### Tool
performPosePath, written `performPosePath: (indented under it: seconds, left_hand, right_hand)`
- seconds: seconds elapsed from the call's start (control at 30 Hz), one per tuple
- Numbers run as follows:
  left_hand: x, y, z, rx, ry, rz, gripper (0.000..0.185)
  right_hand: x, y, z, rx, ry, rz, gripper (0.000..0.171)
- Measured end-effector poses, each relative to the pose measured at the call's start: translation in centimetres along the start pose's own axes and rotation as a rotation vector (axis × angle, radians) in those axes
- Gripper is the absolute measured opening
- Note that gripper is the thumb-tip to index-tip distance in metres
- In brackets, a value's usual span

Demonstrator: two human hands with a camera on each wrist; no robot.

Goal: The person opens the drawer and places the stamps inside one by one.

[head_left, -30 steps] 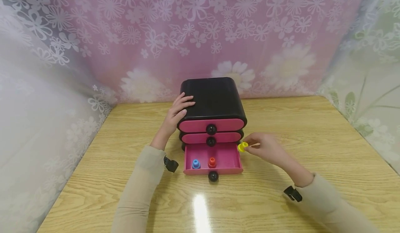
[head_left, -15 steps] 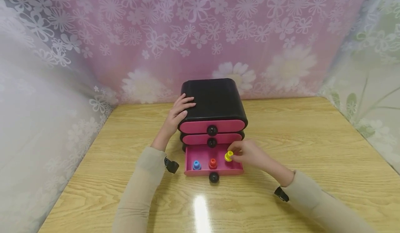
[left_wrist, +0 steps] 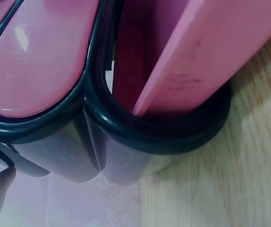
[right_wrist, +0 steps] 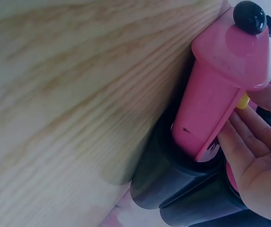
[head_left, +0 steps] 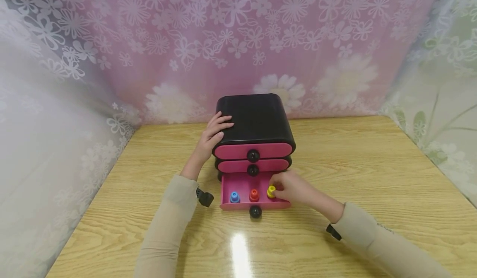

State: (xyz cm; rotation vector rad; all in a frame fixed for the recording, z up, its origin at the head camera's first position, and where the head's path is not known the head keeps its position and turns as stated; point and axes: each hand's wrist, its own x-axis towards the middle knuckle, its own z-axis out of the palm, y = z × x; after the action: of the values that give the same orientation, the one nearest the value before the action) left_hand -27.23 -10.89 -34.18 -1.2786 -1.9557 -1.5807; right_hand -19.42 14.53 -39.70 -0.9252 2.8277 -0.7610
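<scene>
Though wrist-hidden, yellow peg (head_left: 271,191) overhead.

Glossy plastic drawer chest (head_left: 257,124) — pink fronts, lacquered wood-grain table (head_left: 372,178), sheer curtain (head_left: 223,42)

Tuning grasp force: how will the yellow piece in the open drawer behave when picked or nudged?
The yellow piece looks like small moulded plastic, so probably stiff and light. The right hand pinches it with its fingertips alone. Its round shape suggests it could roll if tipped.

Bright overhead glare on table (head_left: 238,249); wrist views blurred.
</scene>
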Motion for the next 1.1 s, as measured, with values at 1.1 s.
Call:
performPosePath:
  seconds: [1.1]
  left_hand:
    - [0.0,0.2,0.0,0.012,0.000,-0.002,0.034]
  right_hand:
    - [-0.1,-1.1,-0.1,-0.065,-0.041,0.049,0.012]
